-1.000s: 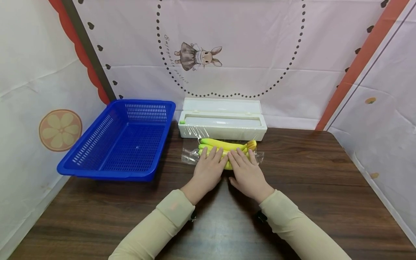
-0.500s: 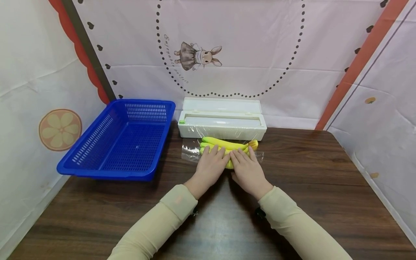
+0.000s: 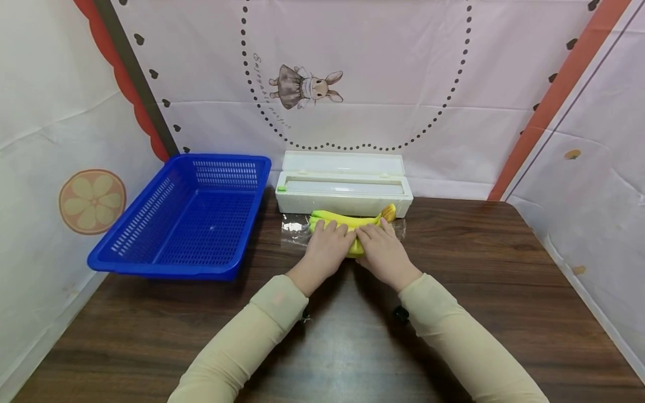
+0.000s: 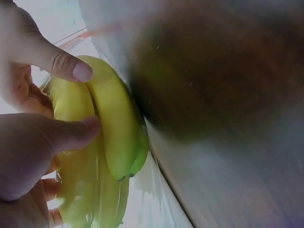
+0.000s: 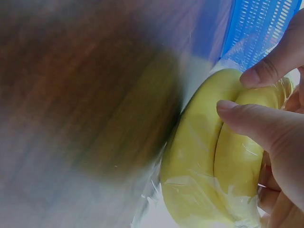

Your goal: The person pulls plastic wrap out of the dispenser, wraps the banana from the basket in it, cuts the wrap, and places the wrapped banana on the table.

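Observation:
A bunch of yellow bananas (image 3: pixel 342 218) with greenish tips lies at the middle of the table, close in front of the white box. Clear cling film (image 3: pixel 294 230) sticks out at both ends of the bunch and shines on the fruit in both wrist views. My left hand (image 3: pixel 328 247) grips the left part, fingers over the top and thumb on the near side. Beside it, my right hand (image 3: pixel 385 252) holds the right part likewise, the brown stem (image 3: pixel 388 213) showing past its fingers. Both thumbs press on the bananas (image 4: pixel 116 123) in the left wrist view.
Behind the bananas stands a white cling film dispenser (image 3: pixel 347 202) with its lid raised against the printed cloth backdrop (image 3: pixel 418 67). A blue plastic basket (image 3: pixel 232 270) sits to the left on the dark wood table (image 3: pixel 494 291).
My fingers, laid flatter over the bananas before, now curl round them. The bunch has tipped a little, its near side rolled up, and the film has drawn away from the box.

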